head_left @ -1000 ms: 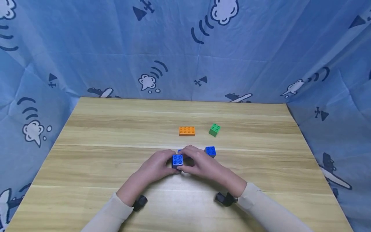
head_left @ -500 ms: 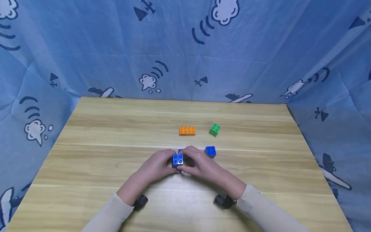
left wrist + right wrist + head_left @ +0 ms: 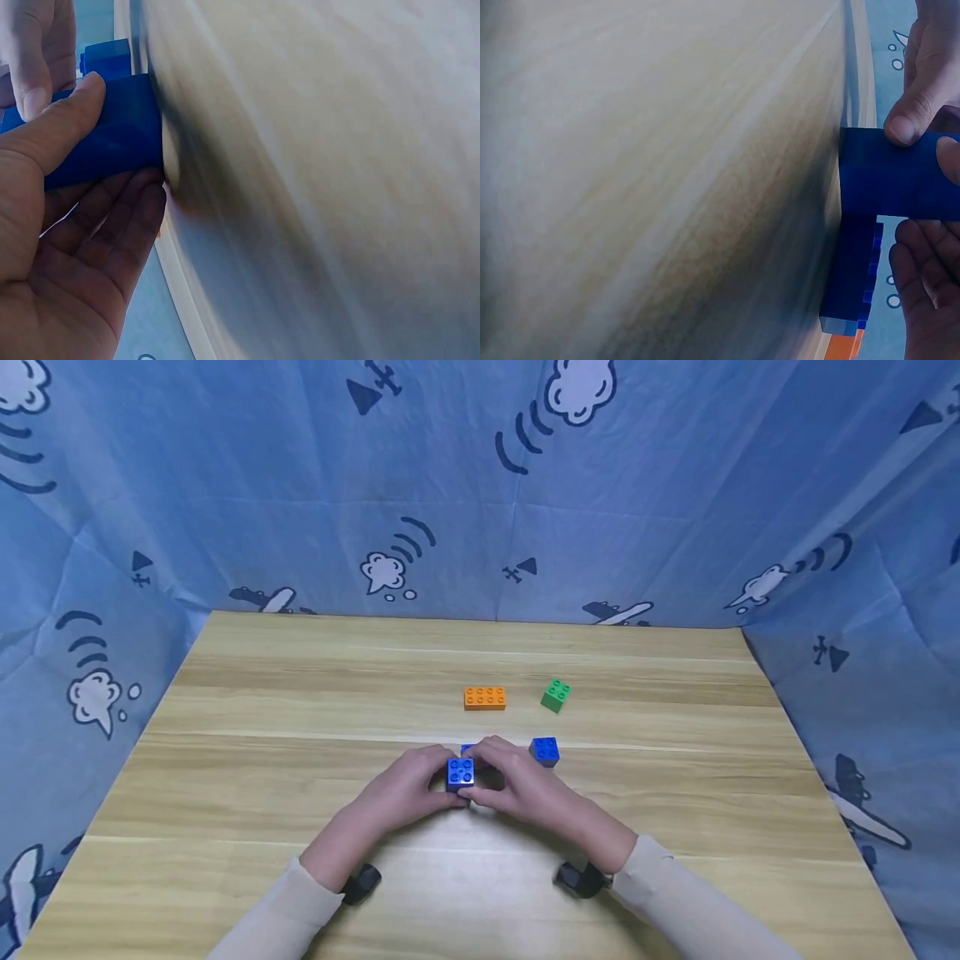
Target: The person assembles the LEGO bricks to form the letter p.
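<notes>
Steadily, my left hand (image 3: 407, 787) and right hand (image 3: 519, 785) stayed pinched on a square-topped blue plastic block (image 3: 461, 771); I judged work paused.

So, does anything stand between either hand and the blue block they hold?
Nothing visible: the left hand and right hand each have a thumb directly on the blue block. Another blue brick sits just beyond it.

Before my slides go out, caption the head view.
Left hand and right hand hold a blue block, orange block and green block beyond.
</notes>
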Demonstrator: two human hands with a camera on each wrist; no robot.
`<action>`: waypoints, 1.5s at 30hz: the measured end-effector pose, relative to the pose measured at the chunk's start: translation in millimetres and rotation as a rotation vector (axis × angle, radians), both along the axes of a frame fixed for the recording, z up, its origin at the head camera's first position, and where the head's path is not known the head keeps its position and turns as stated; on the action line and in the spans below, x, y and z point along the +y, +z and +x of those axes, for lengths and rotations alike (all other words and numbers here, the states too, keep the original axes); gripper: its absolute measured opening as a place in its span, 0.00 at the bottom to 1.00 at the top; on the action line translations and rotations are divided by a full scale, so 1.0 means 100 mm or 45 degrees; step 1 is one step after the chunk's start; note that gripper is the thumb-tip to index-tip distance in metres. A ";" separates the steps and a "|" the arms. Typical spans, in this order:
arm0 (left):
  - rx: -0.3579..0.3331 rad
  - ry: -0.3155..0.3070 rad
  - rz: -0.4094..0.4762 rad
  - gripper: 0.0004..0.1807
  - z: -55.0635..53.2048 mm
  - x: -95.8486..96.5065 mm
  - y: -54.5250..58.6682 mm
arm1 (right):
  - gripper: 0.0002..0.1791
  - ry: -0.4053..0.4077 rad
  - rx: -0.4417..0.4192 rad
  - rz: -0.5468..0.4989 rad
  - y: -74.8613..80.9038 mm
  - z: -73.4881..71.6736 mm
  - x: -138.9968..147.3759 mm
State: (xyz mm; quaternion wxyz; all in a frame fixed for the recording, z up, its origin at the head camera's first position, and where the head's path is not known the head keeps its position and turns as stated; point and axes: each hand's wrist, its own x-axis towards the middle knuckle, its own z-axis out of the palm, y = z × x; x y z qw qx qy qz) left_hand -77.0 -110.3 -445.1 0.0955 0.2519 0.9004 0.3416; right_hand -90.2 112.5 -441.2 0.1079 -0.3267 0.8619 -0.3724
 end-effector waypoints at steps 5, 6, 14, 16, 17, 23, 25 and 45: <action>-0.001 0.010 0.020 0.17 0.01 -0.03 0.03 | 0.20 0.000 0.000 -0.003 -0.01 0.00 0.00; -0.001 0.016 0.021 0.17 0.01 -0.03 0.03 | 0.20 -0.001 0.000 -0.003 0.00 0.00 0.00; 0.018 0.015 0.030 0.18 0.01 -0.05 0.06 | 0.20 -0.013 -0.001 0.006 0.00 0.00 0.00; 0.009 0.027 0.037 0.19 0.01 -0.06 0.06 | 0.20 -0.011 0.000 0.004 0.00 0.00 0.00; 0.004 0.031 0.041 0.19 0.01 -0.06 0.07 | 0.20 -0.011 -0.001 0.003 0.00 0.00 0.00; -0.005 0.027 0.052 0.21 0.00 -0.07 0.09 | 0.20 -0.010 -0.013 -0.011 0.00 0.00 0.00; -0.007 0.023 0.052 0.20 0.00 -0.07 0.08 | 0.20 -0.013 -0.014 -0.012 -0.01 0.00 0.00; -0.034 0.023 0.148 0.16 -0.01 -0.05 0.06 | 0.21 -0.031 -0.029 -0.025 -0.01 0.02 -0.01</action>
